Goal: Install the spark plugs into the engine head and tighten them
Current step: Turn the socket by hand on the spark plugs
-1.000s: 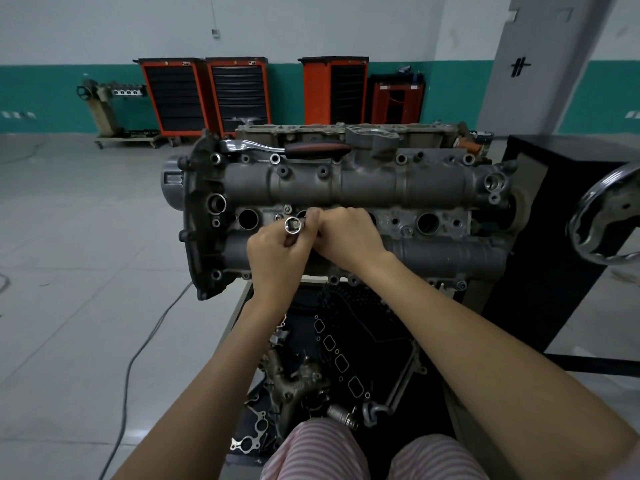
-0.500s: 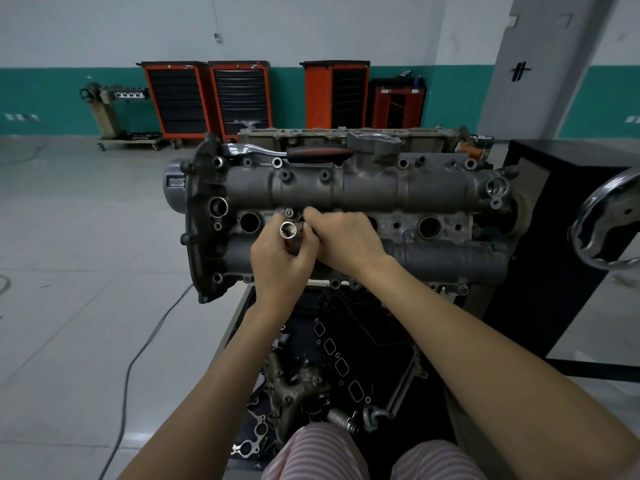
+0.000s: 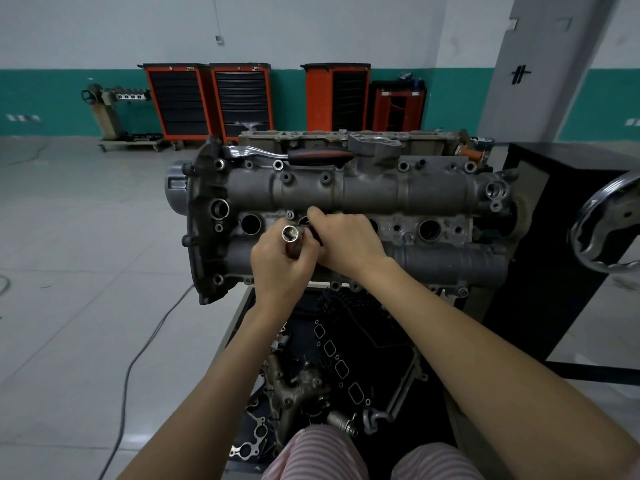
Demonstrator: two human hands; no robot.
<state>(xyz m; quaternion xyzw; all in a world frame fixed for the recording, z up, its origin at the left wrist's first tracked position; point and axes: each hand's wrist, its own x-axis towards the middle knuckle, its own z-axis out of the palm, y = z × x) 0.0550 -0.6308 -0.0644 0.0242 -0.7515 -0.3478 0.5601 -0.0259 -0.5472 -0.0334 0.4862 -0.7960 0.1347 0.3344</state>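
The grey engine head (image 3: 433,192) stands on a stand in front of me, with round spark plug holes along its middle row; one open hole (image 3: 250,224) is at the left and another (image 3: 429,229) at the right. My left hand (image 3: 282,268) grips a silver spark plug socket (image 3: 291,234), its open end facing me. My right hand (image 3: 346,242) is beside it, fingers curled round a small dark part (image 3: 316,234) at the socket's side, over the second hole. A ratchet wrench (image 3: 311,154) with a black and red handle lies on top of the head.
A chrome handwheel (image 3: 609,230) juts out at the right of the black stand (image 3: 554,271). Below the head a tray holds gaskets (image 3: 341,368) and metal parts (image 3: 294,386). A cable (image 3: 138,358) runs across the floor at left. Orange tool cabinets (image 3: 207,98) line the far wall.
Both hands have shifted slightly down and toward me with the socket; its open end has turned more toward the camera. The right hand has kept its fingers at the socket's side.
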